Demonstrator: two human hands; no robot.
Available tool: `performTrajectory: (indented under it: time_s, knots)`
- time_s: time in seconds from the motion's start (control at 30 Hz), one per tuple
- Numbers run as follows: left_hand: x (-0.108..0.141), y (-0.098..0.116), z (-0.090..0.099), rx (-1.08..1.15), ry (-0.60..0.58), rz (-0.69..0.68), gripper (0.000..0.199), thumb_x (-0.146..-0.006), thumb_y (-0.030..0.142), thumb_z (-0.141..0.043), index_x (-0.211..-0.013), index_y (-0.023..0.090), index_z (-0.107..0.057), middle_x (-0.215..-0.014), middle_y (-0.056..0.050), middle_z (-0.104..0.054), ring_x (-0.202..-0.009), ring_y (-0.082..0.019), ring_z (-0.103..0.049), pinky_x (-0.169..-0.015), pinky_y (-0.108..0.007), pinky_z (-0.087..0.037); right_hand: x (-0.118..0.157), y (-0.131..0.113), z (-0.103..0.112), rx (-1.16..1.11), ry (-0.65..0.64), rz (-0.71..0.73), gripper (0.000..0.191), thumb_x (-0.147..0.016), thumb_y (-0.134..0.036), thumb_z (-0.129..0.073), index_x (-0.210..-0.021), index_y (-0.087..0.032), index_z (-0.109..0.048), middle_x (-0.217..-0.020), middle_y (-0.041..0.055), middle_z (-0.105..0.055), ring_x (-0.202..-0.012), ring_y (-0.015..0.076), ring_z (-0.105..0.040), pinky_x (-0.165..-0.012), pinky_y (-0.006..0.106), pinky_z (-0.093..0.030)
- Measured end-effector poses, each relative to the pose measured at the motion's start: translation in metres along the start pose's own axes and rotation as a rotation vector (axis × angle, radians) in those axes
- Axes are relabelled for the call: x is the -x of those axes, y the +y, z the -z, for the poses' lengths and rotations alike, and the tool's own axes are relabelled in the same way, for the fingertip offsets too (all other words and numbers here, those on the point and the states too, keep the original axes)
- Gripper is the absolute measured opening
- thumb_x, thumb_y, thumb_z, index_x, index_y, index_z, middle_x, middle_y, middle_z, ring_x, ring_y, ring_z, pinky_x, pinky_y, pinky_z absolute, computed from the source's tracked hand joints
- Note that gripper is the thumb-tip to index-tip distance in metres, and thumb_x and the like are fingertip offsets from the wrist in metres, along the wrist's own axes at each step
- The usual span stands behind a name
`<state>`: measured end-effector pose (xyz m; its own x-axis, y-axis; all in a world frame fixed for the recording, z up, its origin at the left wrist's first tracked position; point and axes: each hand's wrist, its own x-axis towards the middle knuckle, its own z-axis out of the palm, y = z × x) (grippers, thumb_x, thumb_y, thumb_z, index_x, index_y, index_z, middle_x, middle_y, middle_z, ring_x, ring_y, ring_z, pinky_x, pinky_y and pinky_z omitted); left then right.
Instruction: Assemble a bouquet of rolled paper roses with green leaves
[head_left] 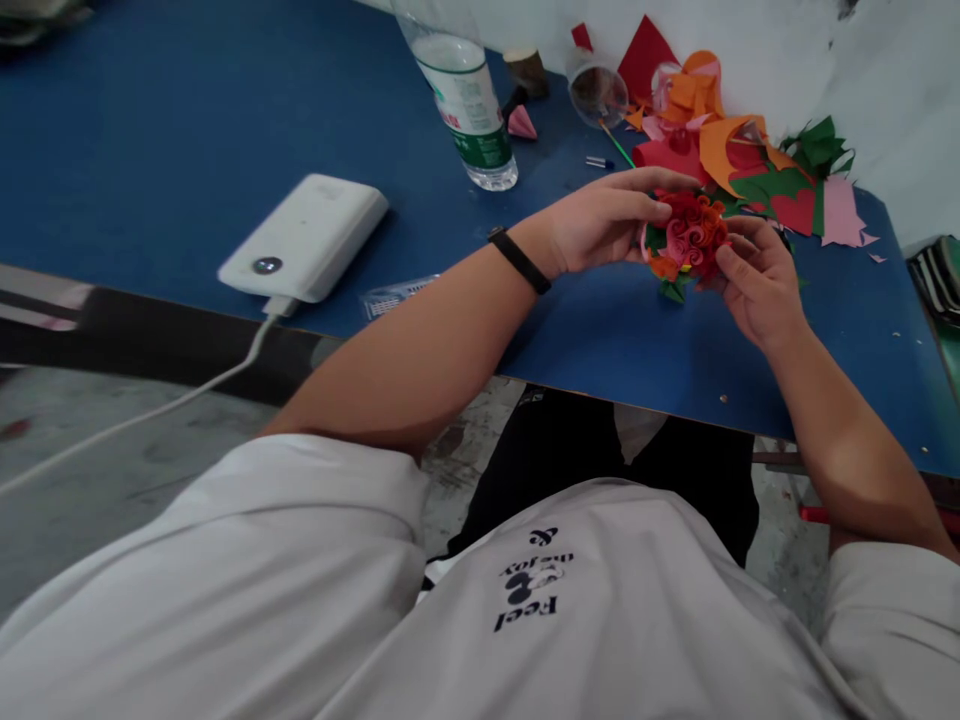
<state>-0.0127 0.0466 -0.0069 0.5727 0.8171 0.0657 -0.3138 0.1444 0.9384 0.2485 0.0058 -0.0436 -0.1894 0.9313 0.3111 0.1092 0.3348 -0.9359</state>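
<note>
Between my hands, over the right part of the blue table, is a small bouquet of paper flowers (686,240). It has curled red, pink and orange blooms with green paper leaves around the edge. My left hand (611,215), with a black band at the wrist, grips its left side, thumb on top near the red blooms. On the opposite side my right hand (761,275) pinches the edge between thumb and bent fingers. The underside of the bouquet and some fingertips are hidden.
Coloured paper scraps (780,185) pile up against the wall behind my hands. A clear plastic cup (598,95) lies near them. Further left stand a water bottle (469,110) and a white power bank (304,240) with a cable hanging over the edge of the table (187,140).
</note>
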Motion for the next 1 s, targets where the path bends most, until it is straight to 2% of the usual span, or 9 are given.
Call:
performTrajectory:
  time_s: [0.13, 0.23, 0.33, 0.4, 0.5, 0.6, 0.77, 0.9, 1.0]
  knots:
    - [0.001, 0.000, -0.001, -0.002, 0.020, 0.037, 0.061, -0.098, 0.018, -0.073, -0.159, 0.020, -0.072, -0.115, -0.003, -0.082, -0.085, -0.017, -0.079, -0.087, -0.035, -0.068, -0.001, -0.002, -0.003, -0.036, 0.026, 0.030, 0.078, -0.079, -0.099, -0.098, -0.123, -0.040, -0.072, -0.111, 0.0025, -0.079, -0.121, 0.0368, -0.089, -0.088, 0.058, -0.083]
    - [0.000, -0.002, -0.001, 0.014, 0.011, 0.051, 0.066, -0.095, 0.014, -0.065, -0.160, 0.024, -0.069, -0.108, 0.000, -0.082, -0.085, -0.018, -0.082, -0.087, -0.035, -0.070, -0.001, 0.000, -0.001, -0.086, 0.045, 0.048, 0.067, -0.086, -0.093, -0.097, -0.123, -0.041, -0.074, -0.115, 0.0025, -0.082, -0.123, 0.0358, -0.088, -0.088, 0.058, -0.082]
    - [-0.001, -0.004, 0.000, 0.064, 0.015, 0.039, 0.072, -0.083, 0.011, -0.069, -0.154, 0.024, -0.069, -0.104, 0.001, -0.083, -0.084, -0.018, -0.082, -0.082, -0.034, -0.072, -0.004, 0.008, 0.009, -0.110, 0.066, 0.055, 0.063, -0.093, -0.095, -0.090, -0.127, -0.044, -0.075, -0.125, 0.0006, -0.086, -0.120, 0.0299, -0.087, -0.087, 0.050, -0.080]
    - [-0.002, -0.007, 0.000, 0.075, 0.055, 0.018, 0.071, -0.077, 0.010, -0.073, -0.147, 0.024, -0.070, -0.105, 0.000, -0.084, -0.084, -0.017, -0.082, -0.085, -0.036, -0.074, -0.006, 0.015, 0.015, -0.114, 0.072, 0.047, 0.066, -0.094, -0.098, -0.087, -0.131, -0.044, -0.074, -0.125, -0.0014, -0.086, -0.114, 0.0249, -0.086, -0.084, 0.042, -0.078]
    - [-0.006, -0.014, 0.002, 0.097, 0.092, -0.034, 0.065, -0.073, 0.011, -0.079, -0.137, 0.026, -0.073, -0.110, 0.000, -0.086, -0.093, -0.019, -0.085, -0.096, -0.039, -0.076, -0.009, 0.023, 0.017, -0.138, 0.023, -0.011, 0.080, -0.081, -0.090, -0.103, -0.136, -0.041, -0.070, -0.122, -0.0003, -0.084, -0.107, 0.0255, -0.087, -0.076, 0.040, -0.077]
    - [-0.010, -0.025, 0.004, 0.125, 0.042, -0.084, 0.068, -0.071, 0.012, -0.085, -0.136, 0.027, -0.073, -0.123, -0.001, -0.088, -0.099, -0.020, -0.087, -0.103, -0.043, -0.077, -0.008, 0.023, 0.009, -0.150, 0.001, -0.024, 0.096, -0.062, -0.081, -0.118, -0.132, -0.038, -0.068, -0.121, 0.0016, -0.084, -0.105, 0.0276, -0.086, -0.066, 0.039, -0.076]
    - [-0.013, -0.038, 0.003, 0.157, -0.054, -0.078, 0.070, -0.065, 0.012, -0.093, -0.131, 0.023, -0.073, -0.122, -0.001, -0.088, -0.108, -0.023, -0.089, -0.104, -0.046, -0.078, -0.004, 0.013, -0.001, -0.151, 0.032, -0.024, 0.073, -0.071, -0.074, -0.118, -0.114, -0.033, -0.076, -0.110, 0.0019, -0.086, -0.098, 0.0252, -0.085, -0.071, 0.038, -0.077]
    - [-0.011, -0.043, 0.002, 0.114, -0.043, -0.081, 0.067, -0.066, 0.016, -0.104, -0.127, 0.023, -0.075, -0.121, -0.001, -0.088, -0.102, -0.020, -0.089, -0.099, -0.040, -0.078, -0.004, 0.009, 0.001, -0.142, 0.042, 0.040, 0.064, -0.075, -0.076, -0.116, -0.109, -0.032, -0.082, -0.105, 0.0018, -0.087, -0.090, 0.0251, -0.084, -0.078, 0.045, -0.080]
    - [-0.013, -0.046, 0.005, 0.048, -0.014, -0.106, 0.071, -0.064, 0.018, -0.110, -0.126, 0.024, -0.076, -0.117, 0.001, -0.088, -0.098, -0.017, -0.088, -0.093, -0.033, -0.076, -0.005, 0.010, 0.003, -0.124, 0.087, 0.089, 0.061, -0.076, -0.077, -0.115, -0.104, -0.033, -0.084, -0.098, 0.0003, -0.086, -0.084, 0.0232, -0.082, -0.078, 0.045, -0.079]
